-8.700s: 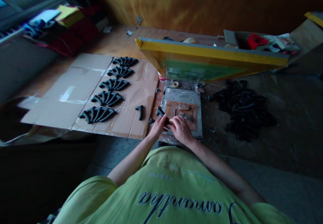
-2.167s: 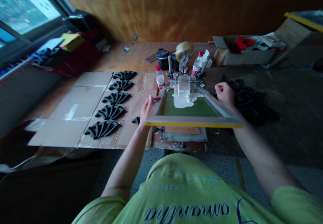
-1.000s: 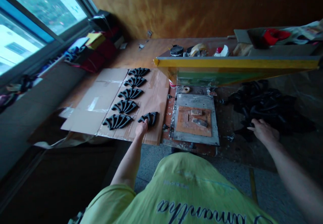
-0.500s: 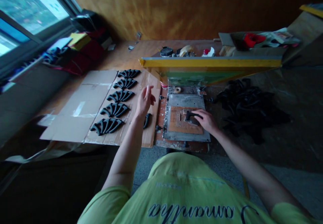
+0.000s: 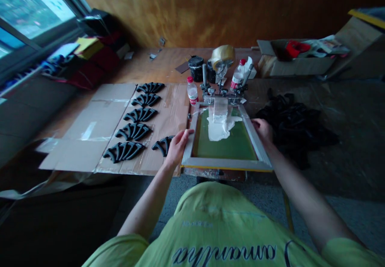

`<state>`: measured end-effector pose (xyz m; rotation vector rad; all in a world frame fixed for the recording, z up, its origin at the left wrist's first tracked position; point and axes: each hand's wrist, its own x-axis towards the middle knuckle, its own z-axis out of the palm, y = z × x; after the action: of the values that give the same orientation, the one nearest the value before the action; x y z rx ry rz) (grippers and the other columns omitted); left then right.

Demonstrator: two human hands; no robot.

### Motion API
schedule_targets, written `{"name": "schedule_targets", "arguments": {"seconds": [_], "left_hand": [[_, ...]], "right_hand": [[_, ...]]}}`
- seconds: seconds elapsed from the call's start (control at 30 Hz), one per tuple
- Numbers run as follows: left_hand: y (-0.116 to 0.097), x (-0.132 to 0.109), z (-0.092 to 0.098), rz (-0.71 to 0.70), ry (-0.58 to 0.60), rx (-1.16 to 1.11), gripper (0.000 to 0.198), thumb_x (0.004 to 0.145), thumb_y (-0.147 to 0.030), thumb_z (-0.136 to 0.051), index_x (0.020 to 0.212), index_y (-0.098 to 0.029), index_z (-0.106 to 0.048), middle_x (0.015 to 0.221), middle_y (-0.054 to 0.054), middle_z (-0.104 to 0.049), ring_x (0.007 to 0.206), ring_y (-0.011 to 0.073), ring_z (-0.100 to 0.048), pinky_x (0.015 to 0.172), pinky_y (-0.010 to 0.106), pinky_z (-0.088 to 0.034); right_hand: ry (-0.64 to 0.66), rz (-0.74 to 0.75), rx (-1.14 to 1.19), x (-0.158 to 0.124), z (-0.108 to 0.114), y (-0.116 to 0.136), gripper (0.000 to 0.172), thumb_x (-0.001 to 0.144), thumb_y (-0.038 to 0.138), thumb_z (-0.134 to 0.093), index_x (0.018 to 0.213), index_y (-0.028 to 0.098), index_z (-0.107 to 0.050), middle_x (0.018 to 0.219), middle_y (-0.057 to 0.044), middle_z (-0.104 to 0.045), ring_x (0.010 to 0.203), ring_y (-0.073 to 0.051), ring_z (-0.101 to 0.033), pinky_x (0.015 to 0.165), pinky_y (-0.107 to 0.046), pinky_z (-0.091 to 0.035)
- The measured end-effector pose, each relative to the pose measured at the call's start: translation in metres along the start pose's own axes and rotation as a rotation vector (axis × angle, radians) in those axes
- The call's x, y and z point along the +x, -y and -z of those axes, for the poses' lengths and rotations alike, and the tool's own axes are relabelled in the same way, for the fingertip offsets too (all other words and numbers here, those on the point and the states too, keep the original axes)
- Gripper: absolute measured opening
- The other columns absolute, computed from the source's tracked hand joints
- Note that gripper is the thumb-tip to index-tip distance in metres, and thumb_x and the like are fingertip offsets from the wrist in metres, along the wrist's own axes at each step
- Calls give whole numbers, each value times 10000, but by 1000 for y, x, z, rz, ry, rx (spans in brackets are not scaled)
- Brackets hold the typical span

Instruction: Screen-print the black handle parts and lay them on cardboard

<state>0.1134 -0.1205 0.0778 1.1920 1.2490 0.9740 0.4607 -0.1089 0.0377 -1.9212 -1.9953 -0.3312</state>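
A screen printing frame (image 5: 225, 163) lies low over the work spot, nearly flat, with green mesh inside its grey rim. My left hand (image 5: 177, 148) is closed on the frame's left side. On its right side my right hand (image 5: 264, 131) is closed too, its fingertips partly hidden by the rim. White ink (image 5: 219, 132) is spread on the upper mesh, below a pale squeegee (image 5: 220, 107) held by the hinge clamp (image 5: 222, 94). The board and the black curved piece under the frame are hidden. Close to my left hand, several black curved pieces (image 5: 162, 145) rest on cardboard.
Black curved pieces (image 5: 130, 151) lie fanned in rows on the cardboard sheet (image 5: 111, 118) at left. A dark heap (image 5: 294, 126) sits at right. Bottles (image 5: 192, 91), a black tub (image 5: 196, 69) and a tape roll (image 5: 223, 56) stand behind the frame. An open carton (image 5: 300, 66) is back right.
The frame has swung down from its raised position, covering the board. My right hand has left the black curved piece, and both hands now grip the frame's sides.
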Motion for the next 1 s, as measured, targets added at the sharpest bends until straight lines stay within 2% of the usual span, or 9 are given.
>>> {"name": "schedule_targets", "arguments": {"seconds": [0.07,0.17,0.23,0.3,0.43,0.6,0.73,0.9,1.0], "left_hand": [[35,-6,-2,118,16,-4,622,822,-544,-627,1326,-184,-565,803,24,-674,652,135,-606,567,214,-454],[78,0,-6,171,-1,62,750,813,-483,-650,1463,-191,-415,833,31,-684,692,152,-622,607,235,-476],[96,7,-7,161,-16,136,729,817,-478,-637,1450,-179,-434,834,30,-683,701,152,-623,629,243,-481],[105,12,-7,159,-25,172,704,811,-486,-636,1419,-172,-472,844,30,-686,711,152,-629,646,245,-485],[109,14,-6,183,1,158,688,817,-505,-623,1405,-175,-483,840,30,-691,716,155,-643,641,244,-491],[109,13,-6,178,4,140,686,830,-512,-612,1410,-171,-475,849,39,-688,734,158,-646,632,237,-487],[106,12,-7,178,1,127,691,829,-517,-612,1407,-166,-474,872,45,-686,744,158,-644,629,235,-482],[98,8,-7,195,8,117,708,822,-519,-614,1413,-158,-465,871,45,-682,729,151,-635,625,232,-474],[91,6,-7,213,-4,108,709,809,-507,-636,1411,-169,-474,842,35,-678,697,144,-628,599,223,-461]], "right_hand": [[-45,-47,112,23,5,-1,300,913,193,-488,1112,69,-674,991,-127,-701,800,-168,-657,721,-324,-569],[-22,48,284,53,5,31,543,789,285,-714,1298,154,-578,1267,-156,-573,1088,-263,-594,914,-405,-512],[101,148,273,62,0,59,538,757,304,-753,1251,163,-592,1224,-150,-581,1137,-303,-543,948,-433,-466],[259,192,237,59,-8,80,362,783,290,-726,1111,163,-640,1060,-127,-639,1046,-291,-563,889,-406,-462],[404,318,231,24,-11,89,85,849,201,-604,902,175,-666,892,-91,-673,918,-244,-581,786,-335,-432],[450,611,335,-3,11,75,184,798,66,-553,842,191,-680,848,-56,-677,872,-200,-577,763,-293,-376],[406,515,311,6,13,77,39,810,201,-638,786,204,-669,794,-49,-665,836,-214,-567,746,-305,-361],[312,530,254,-18,2,83,236,867,88,-480,938,164,-692,948,-98,-695,915,-224,-569,799,-332,-387],[344,552,309,-22,3,82,174,886,160,-535,939,180,-700,915,-80,-702,907,-219,-588,810,-330,-412]]}}
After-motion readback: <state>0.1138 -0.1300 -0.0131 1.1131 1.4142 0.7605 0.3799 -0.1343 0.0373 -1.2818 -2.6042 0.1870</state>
